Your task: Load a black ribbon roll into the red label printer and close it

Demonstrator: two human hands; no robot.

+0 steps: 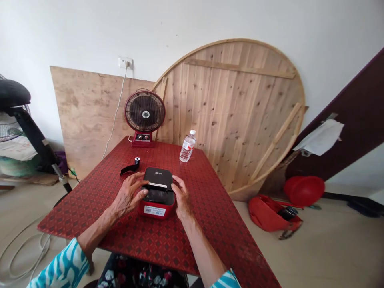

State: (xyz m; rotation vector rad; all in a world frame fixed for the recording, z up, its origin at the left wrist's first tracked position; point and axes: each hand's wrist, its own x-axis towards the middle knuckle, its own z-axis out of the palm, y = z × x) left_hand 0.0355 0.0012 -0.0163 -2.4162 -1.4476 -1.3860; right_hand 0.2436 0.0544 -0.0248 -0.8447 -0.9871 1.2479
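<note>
A small red-and-black device (156, 210), which looks like a label printer, sits near the front of the table with a white barcode sticker facing me. Its black lid (158, 178) has pale lettering and stands apart from the front part, leaving a dark gap. My left hand (132, 193) grips the lid's left edge, fingers on top and thumb over the gap. On the opposite side, my right hand (181, 196) holds the right edge between thumb and fingers. Behind my left hand lies a small black roll (137, 161) with a white core, a black strip (128, 169) trailing from it.
The red patterned table (207, 224) carries a water bottle (187, 147) and a red desk fan (145, 114) farther back. A round wooden board (234, 116) leans on the wall. At left is a floor fan (36, 132); a red bag (267, 216) lies on the floor at right.
</note>
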